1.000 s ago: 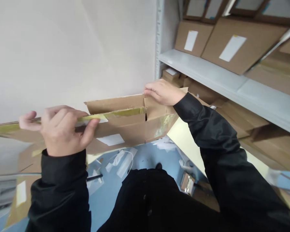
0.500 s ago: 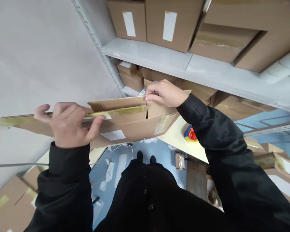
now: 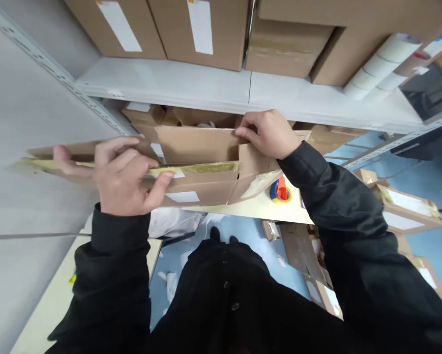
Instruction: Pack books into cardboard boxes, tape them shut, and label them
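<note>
Between my hands is a partly flattened cardboard box (image 3: pixel 202 183), its flaps standing up and yellowish tape along one edge. My left hand (image 3: pixel 123 179) grips the taped near edge, thumb on the outer face and fingers over the top. My right hand (image 3: pixel 268 132) pinches the upper edge of the far flap near the box's right corner. A gap shows between the near and far walls. White labels (image 3: pixel 183 196) sit on the near face, and clear tape covers the right side panel. Below the box's right end, a tape roll (image 3: pixel 280 191) in blue, yellow and red lies on the cream table (image 3: pixel 250 206).
A grey metal shelf (image 3: pixel 213 86) with large cardboard boxes (image 3: pixel 202 34) runs across the far side. White rolls (image 3: pixel 383 64) stand at its right. Opened boxes (image 3: pixel 408 206) lie at the right. White scraps (image 3: pixel 171 285) litter the blue floor (image 3: pixel 250 226).
The box has opened wider, its far flap now standing apart from the near wall. My view has turned right, and both hands keep their hold on the cardboard.
</note>
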